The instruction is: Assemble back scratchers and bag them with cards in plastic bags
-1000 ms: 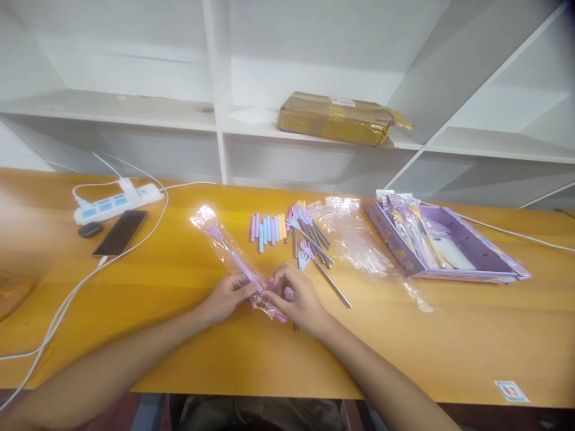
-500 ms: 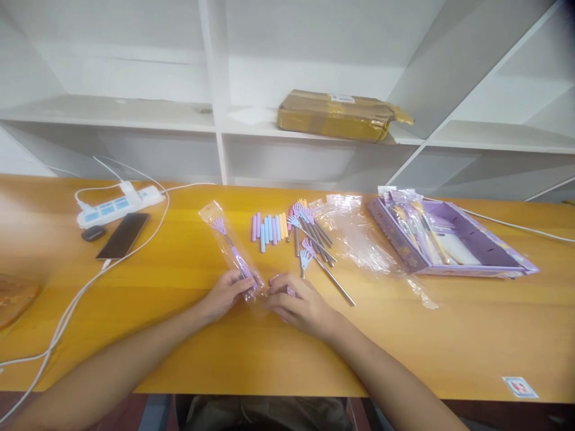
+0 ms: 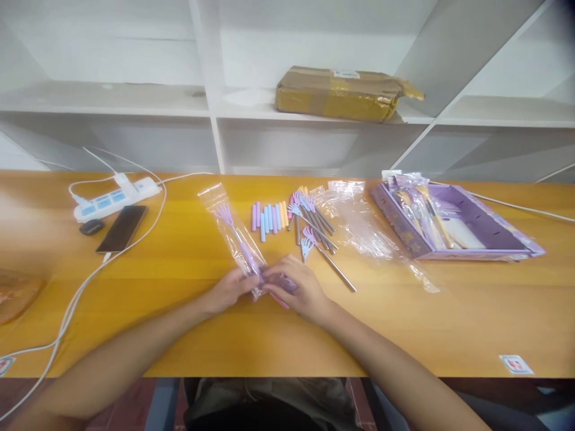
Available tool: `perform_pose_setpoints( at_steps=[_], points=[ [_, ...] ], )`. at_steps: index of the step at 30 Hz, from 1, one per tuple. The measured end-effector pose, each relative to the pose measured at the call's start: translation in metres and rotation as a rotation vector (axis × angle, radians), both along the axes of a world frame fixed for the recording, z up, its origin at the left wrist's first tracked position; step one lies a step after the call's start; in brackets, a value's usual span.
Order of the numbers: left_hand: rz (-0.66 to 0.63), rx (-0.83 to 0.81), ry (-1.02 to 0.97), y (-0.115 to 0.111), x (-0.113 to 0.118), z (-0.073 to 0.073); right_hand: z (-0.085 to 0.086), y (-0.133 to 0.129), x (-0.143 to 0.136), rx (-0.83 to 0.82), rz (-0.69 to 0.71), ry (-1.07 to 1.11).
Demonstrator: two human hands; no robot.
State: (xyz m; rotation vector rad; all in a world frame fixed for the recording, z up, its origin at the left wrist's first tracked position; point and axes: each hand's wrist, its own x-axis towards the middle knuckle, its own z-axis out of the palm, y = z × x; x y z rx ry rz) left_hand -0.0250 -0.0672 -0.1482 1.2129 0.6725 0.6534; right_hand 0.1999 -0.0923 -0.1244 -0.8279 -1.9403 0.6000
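My left hand [image 3: 233, 288] is closed on the lower end of a clear plastic sleeve with a purple back scratcher [image 3: 245, 251] inside, its claw end pointing up and left. Against that same end, my right hand [image 3: 299, 286] is closed, with pink and purple pieces partly showing between and below its fingers. Several purple, blue and yellow grip tubes [image 3: 269, 218] lie in a row beyond my hands. To their right is a pile of metal scratcher rods [image 3: 317, 230] with pastel claw heads.
Clear plastic sleeves [image 3: 363, 227] lie right of the rods, beside a purple box [image 3: 476, 254] holding packed items. At left are a power strip [image 3: 110, 202], a phone [image 3: 122, 228] and white cables. A taped carton [image 3: 336, 96] sits on the shelf.
My right hand has moved left against the sleeve's lower end and my left hand. A pink piece now shows below its fingers. The camera view has tilted slightly down.
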Motion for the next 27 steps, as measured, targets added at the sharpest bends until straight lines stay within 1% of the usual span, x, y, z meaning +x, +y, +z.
perform_pose_setpoints(
  at_steps=[3,6,8,13,16,21,23,25,27],
  points=[
    [-0.020,0.101,0.102,0.000,0.000,0.005,-0.006,-0.002,-0.001,-0.082,-0.052,0.033],
    [-0.046,0.117,0.092,0.000,0.001,0.008,-0.009,-0.003,-0.003,-0.158,-0.085,0.078],
    [-0.052,0.127,0.098,0.000,0.002,0.007,-0.010,-0.004,-0.004,-0.183,-0.098,0.111],
    [-0.119,0.107,0.158,-0.004,0.001,0.000,-0.007,-0.002,-0.002,-0.170,-0.134,0.162],
    [-0.120,0.101,0.192,-0.006,0.000,-0.001,-0.004,0.000,0.000,-0.247,-0.157,0.128],
    [-0.124,0.139,0.140,-0.004,-0.002,0.001,-0.006,0.000,0.001,-0.379,-0.103,0.092],
    [-0.106,0.158,0.158,-0.003,-0.002,-0.001,-0.007,-0.002,0.001,-0.418,-0.083,0.116],
    [-0.101,0.158,0.206,-0.002,-0.003,-0.002,-0.008,-0.003,0.001,-0.491,-0.051,0.128],
    [-0.093,0.137,0.227,-0.002,-0.002,-0.002,-0.006,-0.004,0.001,-0.536,-0.030,0.099]
  ],
)
